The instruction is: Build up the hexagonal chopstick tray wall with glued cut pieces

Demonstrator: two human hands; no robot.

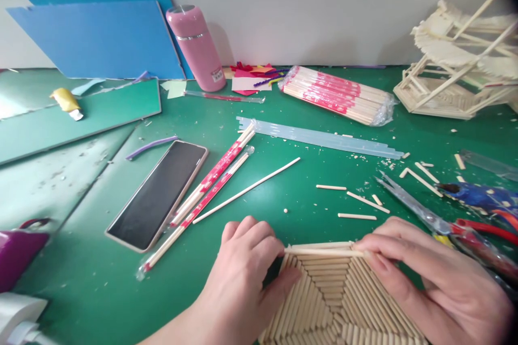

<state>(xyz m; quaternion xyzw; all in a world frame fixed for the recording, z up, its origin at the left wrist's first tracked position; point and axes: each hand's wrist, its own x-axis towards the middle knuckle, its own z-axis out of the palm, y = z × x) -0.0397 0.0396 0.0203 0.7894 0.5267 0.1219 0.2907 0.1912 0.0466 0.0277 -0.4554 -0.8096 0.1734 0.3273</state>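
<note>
A panel of short chopstick pieces (338, 291), laid in nested rings with corners, lies at the bottom of the view, its near part cut off by the frame. Along its far edge sits a cut chopstick piece (324, 252). My left hand (249, 267) is closed at the piece's left end, with the thumb over the panel's corner. At the other end, my right hand (429, 275) pinches the piece between thumb and forefinger. Beyond the panel are loose cut pieces (356, 216). Open-bladed scissors (421, 207) with red handles lie by my right hand.
Left of centre lie a phone (158, 194), wrapped chopsticks (214, 183) and one bare chopstick (246, 190). Farther back are translucent glue sticks (324, 137), a chopstick pack (335, 95) and a pink flask (197, 48). A stick-built model (457, 64) stands back right.
</note>
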